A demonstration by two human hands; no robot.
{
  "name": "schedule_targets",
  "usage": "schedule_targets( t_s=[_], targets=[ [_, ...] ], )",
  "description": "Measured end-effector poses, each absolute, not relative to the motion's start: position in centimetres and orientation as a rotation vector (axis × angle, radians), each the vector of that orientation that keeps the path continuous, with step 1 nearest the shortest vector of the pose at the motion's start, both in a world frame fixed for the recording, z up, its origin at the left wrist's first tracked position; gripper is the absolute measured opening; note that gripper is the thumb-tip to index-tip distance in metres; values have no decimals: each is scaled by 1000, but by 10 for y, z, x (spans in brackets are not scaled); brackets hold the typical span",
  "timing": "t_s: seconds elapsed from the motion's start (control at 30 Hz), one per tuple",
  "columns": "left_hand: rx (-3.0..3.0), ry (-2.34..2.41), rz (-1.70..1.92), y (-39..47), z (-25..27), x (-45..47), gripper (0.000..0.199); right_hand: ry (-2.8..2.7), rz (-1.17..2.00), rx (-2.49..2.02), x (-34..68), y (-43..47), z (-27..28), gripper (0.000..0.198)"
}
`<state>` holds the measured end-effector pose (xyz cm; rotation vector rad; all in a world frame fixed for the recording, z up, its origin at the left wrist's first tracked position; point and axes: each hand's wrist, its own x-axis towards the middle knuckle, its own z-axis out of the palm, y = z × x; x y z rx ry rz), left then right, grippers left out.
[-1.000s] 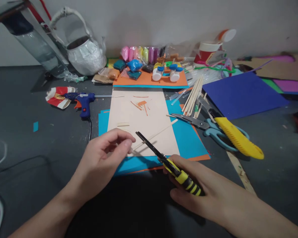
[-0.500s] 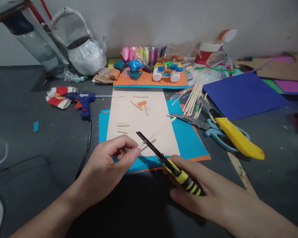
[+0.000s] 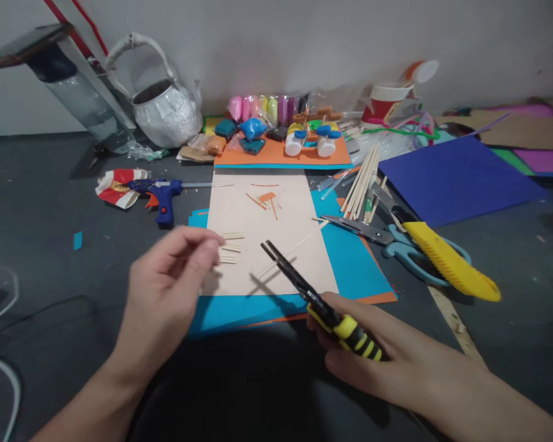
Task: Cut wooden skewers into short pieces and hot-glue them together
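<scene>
My left hand (image 3: 170, 282) is closed in a pinch beside the short cut sticks (image 3: 233, 248), which lie in small groups on the pale paper sheet (image 3: 262, 276). Whatever is between its fingertips, if anything, is too small to make out. Wrapped round the yellow-and-black handles of the pliers (image 3: 299, 279) is my right hand (image 3: 373, 344). Their long dark jaws point up and left above the sheet, slightly parted. A thin wooden stick (image 3: 304, 240) lies slantwise behind the jaws. Orange paper scraps (image 3: 268, 197) rest farther up the sheet.
Scissors (image 3: 373, 230), a yellow utility knife (image 3: 451, 261) and a bundle of wooden sticks (image 3: 362, 184) lie at the right. At the left is a blue glue gun (image 3: 166, 199). A silver kettle (image 3: 166, 113), clay packets (image 3: 252, 129) and a paper cup (image 3: 384, 104) stand behind.
My left hand has let go of the long stick and moved left to the short cut sticks. The long stick now lies on the paper. My right hand still holds the pliers.
</scene>
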<state>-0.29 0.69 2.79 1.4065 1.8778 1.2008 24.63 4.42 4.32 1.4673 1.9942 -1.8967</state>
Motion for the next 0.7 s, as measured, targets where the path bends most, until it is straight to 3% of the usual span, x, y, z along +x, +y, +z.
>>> schedule_targets(
  t_s=[0.1, 0.23, 0.7],
  targets=[
    [1582, 2040, 1190, 11, 30, -16, 7, 1731, -2153, 1569, 248, 46, 40, 35],
    [1957, 2011, 811, 16, 26, -26, 7, 1468, -2317, 1548, 250, 46, 31, 48],
    [1521, 1680, 874, 6, 19, 13, 14, 1773, -2097, 1413, 240, 45, 37, 33]
  ],
)
